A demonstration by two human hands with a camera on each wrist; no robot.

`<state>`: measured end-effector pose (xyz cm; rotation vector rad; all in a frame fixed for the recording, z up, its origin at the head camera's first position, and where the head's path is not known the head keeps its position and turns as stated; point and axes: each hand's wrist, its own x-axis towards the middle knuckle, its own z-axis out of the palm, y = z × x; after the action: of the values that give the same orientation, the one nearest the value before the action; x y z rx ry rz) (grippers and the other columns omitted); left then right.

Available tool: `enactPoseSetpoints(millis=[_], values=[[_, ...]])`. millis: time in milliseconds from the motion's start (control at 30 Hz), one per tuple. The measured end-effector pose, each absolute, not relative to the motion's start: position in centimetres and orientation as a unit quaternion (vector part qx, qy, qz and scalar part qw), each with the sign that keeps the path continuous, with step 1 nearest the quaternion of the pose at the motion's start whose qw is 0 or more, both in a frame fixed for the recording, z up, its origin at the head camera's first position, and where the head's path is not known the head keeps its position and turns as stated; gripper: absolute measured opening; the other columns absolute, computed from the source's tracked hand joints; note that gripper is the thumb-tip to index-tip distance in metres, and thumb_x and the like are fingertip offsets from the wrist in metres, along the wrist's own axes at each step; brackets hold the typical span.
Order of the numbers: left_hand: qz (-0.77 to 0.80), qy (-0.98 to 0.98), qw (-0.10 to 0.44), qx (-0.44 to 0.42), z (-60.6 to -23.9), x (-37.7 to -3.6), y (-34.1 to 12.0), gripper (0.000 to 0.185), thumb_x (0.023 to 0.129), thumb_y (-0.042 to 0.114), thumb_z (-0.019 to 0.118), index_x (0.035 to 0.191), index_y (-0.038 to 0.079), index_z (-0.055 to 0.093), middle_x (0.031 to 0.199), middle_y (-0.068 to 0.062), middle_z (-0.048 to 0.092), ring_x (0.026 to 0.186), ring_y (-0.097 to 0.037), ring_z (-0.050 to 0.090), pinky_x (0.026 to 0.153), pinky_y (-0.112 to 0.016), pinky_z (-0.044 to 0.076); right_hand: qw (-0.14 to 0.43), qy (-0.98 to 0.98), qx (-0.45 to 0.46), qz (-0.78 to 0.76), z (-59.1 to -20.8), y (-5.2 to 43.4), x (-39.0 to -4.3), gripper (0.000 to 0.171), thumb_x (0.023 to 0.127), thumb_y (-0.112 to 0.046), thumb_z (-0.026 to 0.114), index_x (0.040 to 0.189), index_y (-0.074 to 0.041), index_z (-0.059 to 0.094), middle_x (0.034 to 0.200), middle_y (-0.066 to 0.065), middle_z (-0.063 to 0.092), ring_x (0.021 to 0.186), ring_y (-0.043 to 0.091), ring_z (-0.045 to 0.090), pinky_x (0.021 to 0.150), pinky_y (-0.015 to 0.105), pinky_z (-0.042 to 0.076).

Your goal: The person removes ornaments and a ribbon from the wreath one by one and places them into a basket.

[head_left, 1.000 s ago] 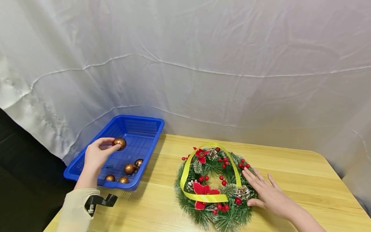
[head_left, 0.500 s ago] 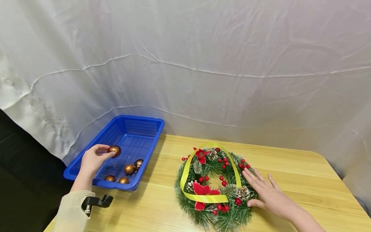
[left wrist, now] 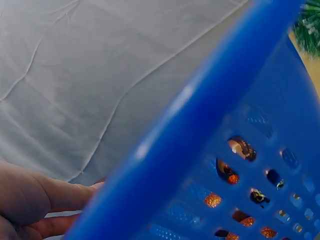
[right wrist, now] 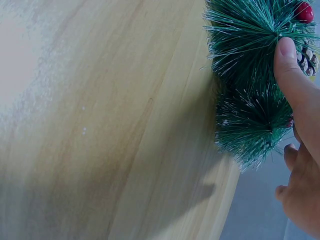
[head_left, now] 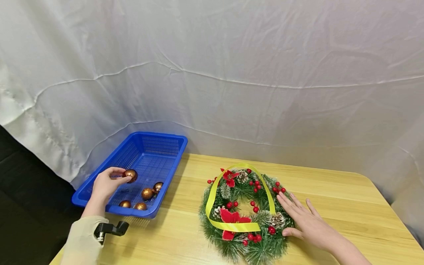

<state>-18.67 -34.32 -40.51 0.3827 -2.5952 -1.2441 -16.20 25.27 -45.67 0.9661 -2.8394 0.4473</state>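
My left hand [head_left: 106, 185] pinches a shiny copper bauble [head_left: 131, 175] between thumb and fingers, over the left part of a blue plastic basket [head_left: 181, 154]. Several more copper baubles [head_left: 147, 193] lie at the basket's near end. In the left wrist view the basket's rim [left wrist: 165, 120] hides the fingertips and the held bauble. My right hand [head_left: 309, 224] rests with straight fingers on the right side of a green Christmas wreath [head_left: 265, 254]. Its thumb touches the needles in the right wrist view. Red flowers, berries and pinecones decorate the wreath, and a yellow ribbon [head_left: 233, 226] loops over it.
Both the basket and the wreath stand on a light wooden table [head_left: 185, 239], with a gap between them. A pale grey cloth [head_left: 232, 73] hangs behind the table. Dark fabric [head_left: 26, 206] is at the left. The table's rounded corner [head_left: 361, 176] is at the right.
My left hand has moved slightly left and down with the bauble, nearer the basket's left side, and is almost still since half a second ago. The right hand and wreath have stayed put.
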Motion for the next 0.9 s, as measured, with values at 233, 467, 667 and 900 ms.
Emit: enactPoseSetpoints(millis=[233,467,667,900], values=[[-0.421,-0.894,0.092,0.124,-41.05,-18.97,-34.62,0.045,0.087,0.019,0.072,0.119,-0.007,0.054,0.116,-0.029,0.056,0.105,-0.043,0.054,0.082,-0.051,0.049,0.058,-0.936,0.316,0.143,-45.73,25.28,-16.17,0.092,0.083,-0.053,0.061,0.154,-0.014,0.017,0.158,0.008,0.017,0.143,0.013,-0.006,0.110,0.046,-0.017],[-0.402,-0.909,0.062,0.094,-41.30,-19.22,-34.77,0.040,0.087,0.014,0.071,0.116,-0.008,0.056,0.114,-0.031,0.056,0.102,-0.044,0.055,0.079,-0.050,0.050,0.056,-0.936,0.315,0.144,-45.69,25.26,-16.10,0.091,0.084,-0.053,0.060,0.154,-0.014,0.017,0.157,0.009,0.017,0.142,0.013,-0.006,0.110,0.046,-0.017],[-0.386,-0.918,0.040,0.081,-41.40,-19.37,-34.92,0.038,0.086,0.015,0.072,0.113,-0.009,0.057,0.106,-0.027,0.058,0.101,-0.043,0.051,0.078,-0.051,0.046,0.050,-0.937,0.313,0.146,-45.68,25.32,-16.10,0.091,0.084,-0.052,0.060,0.154,-0.014,0.016,0.157,0.009,0.017,0.143,0.015,-0.005,0.109,0.044,-0.018],[-0.379,-0.921,0.039,0.084,-41.34,-19.37,-34.85,0.035,0.087,0.011,0.070,0.113,-0.009,0.058,0.107,-0.028,0.058,0.101,-0.043,0.051,0.079,-0.051,0.046,0.040,-0.939,0.309,0.147,-45.61,25.36,-16.12,0.090,0.085,-0.053,0.059,0.154,-0.014,0.015,0.157,0.009,0.016,0.142,0.012,-0.008,0.109,0.045,-0.018]])
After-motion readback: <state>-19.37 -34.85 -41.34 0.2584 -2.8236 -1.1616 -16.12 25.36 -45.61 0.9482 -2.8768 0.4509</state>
